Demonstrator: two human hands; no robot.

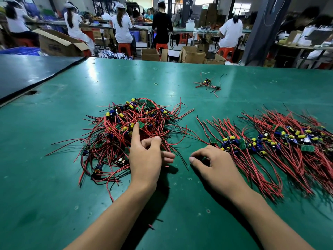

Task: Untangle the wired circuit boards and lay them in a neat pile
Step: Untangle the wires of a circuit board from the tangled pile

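A tangled heap of small green circuit boards [129, 127] with red and black wires lies on the green table, left of centre. My left hand [146, 159] rests on the heap's near right side, index finger stretched into the wires, thumb and other fingers curled among red strands. To the right lies a combed row of boards [270, 141] with wires pointing toward me. My right hand [212, 163] sits at the row's left end, fingers curled down over the nearest board; whether it grips that board is hidden.
Two stray wired boards [208, 83] and a small rubber band [156, 84] lie farther back on the green mat [54, 195]. A dark table panel [27, 74] adjoins at far left. Seated workers and cardboard boxes fill the background beyond the table edge.
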